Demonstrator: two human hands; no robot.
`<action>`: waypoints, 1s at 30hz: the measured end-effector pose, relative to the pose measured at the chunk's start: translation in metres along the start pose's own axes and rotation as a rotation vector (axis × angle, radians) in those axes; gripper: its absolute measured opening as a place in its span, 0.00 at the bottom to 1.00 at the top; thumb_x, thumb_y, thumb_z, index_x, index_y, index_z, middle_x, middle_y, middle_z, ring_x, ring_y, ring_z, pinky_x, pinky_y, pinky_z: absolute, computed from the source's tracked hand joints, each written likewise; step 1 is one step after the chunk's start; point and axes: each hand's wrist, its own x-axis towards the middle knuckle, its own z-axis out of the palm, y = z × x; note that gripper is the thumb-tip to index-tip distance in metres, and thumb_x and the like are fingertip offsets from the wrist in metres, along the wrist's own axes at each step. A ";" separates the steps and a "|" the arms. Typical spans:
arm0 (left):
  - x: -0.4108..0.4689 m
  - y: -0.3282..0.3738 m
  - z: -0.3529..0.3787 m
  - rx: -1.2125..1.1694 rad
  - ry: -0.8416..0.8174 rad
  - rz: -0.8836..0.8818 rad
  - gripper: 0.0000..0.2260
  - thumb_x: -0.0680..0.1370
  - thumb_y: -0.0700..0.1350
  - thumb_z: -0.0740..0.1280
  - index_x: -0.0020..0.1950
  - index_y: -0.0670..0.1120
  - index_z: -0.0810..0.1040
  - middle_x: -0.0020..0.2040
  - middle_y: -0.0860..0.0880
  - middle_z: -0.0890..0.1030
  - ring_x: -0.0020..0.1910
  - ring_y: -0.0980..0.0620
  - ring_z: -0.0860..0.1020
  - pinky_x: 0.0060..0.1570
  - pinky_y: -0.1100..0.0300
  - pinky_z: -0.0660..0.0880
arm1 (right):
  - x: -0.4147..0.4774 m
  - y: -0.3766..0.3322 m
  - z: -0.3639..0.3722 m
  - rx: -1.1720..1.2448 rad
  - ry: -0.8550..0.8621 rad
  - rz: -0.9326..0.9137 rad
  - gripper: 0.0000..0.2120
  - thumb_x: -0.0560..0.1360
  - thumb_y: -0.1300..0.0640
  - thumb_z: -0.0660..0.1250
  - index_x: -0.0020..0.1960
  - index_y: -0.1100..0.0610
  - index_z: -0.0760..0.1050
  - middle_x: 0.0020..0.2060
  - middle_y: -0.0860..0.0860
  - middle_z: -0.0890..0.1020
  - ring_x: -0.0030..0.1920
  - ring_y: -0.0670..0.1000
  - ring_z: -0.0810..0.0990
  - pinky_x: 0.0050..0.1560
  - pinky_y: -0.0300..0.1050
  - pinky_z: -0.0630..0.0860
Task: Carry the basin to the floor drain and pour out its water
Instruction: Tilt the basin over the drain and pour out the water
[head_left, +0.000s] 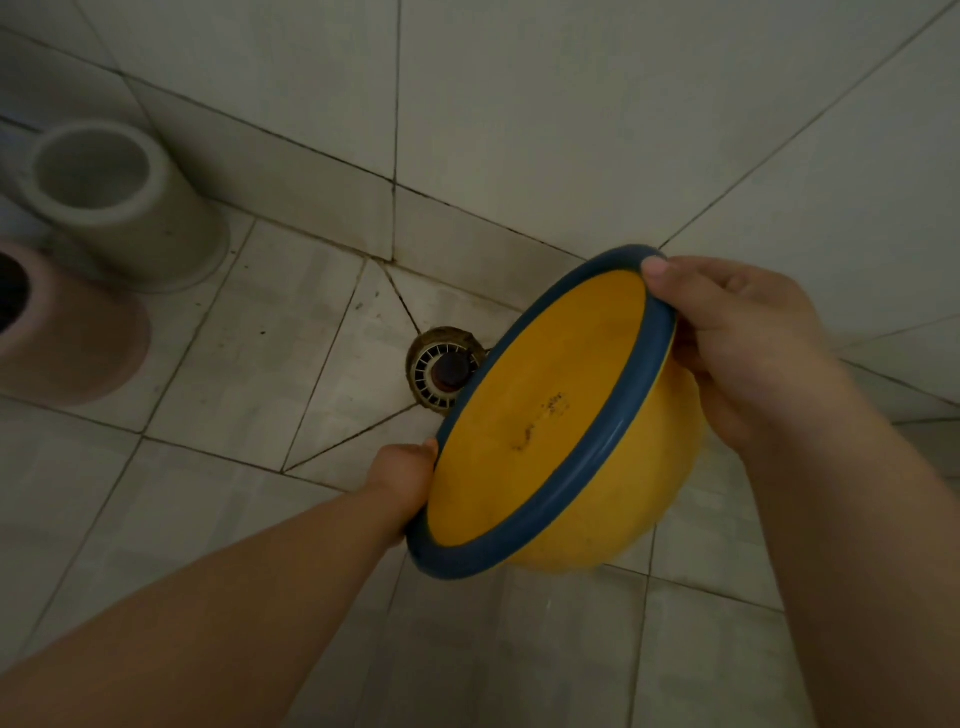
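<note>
Both hands, left hand (402, 475) and right hand (748, 338), are clenched on the tilted basin (540, 415) rim. Its lip is best kept over the floor drain (441, 369); the tilt should be held until drained

Basin (540, 415): yellow plastic, blue rim, round. Tipped steeply on edge, mouth facing left toward the drain (441, 369), low rim overlapping the drain's right side. Dark specks on the inner bottom. Drain: round slotted grate, grimy, set in tiled floor corner.
</note>
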 end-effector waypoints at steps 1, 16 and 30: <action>0.001 0.001 -0.001 -0.002 0.010 -0.001 0.20 0.81 0.48 0.57 0.31 0.40 0.68 0.31 0.43 0.72 0.32 0.47 0.70 0.39 0.57 0.68 | 0.000 0.001 -0.001 0.005 -0.003 0.005 0.05 0.73 0.53 0.68 0.40 0.53 0.79 0.30 0.47 0.81 0.32 0.45 0.79 0.35 0.39 0.76; 0.004 -0.001 0.002 -0.093 0.063 0.025 0.20 0.80 0.48 0.59 0.29 0.42 0.69 0.30 0.43 0.72 0.32 0.48 0.71 0.35 0.60 0.67 | -0.004 0.001 -0.004 0.064 -0.063 -0.025 0.04 0.73 0.56 0.67 0.47 0.54 0.79 0.37 0.50 0.83 0.37 0.46 0.82 0.40 0.39 0.79; -0.005 0.001 0.002 -0.012 0.013 0.007 0.20 0.81 0.46 0.57 0.30 0.41 0.68 0.32 0.44 0.72 0.33 0.49 0.70 0.44 0.57 0.67 | -0.008 0.004 -0.011 0.026 -0.013 -0.015 0.06 0.73 0.53 0.67 0.40 0.53 0.80 0.27 0.45 0.82 0.31 0.44 0.80 0.33 0.36 0.77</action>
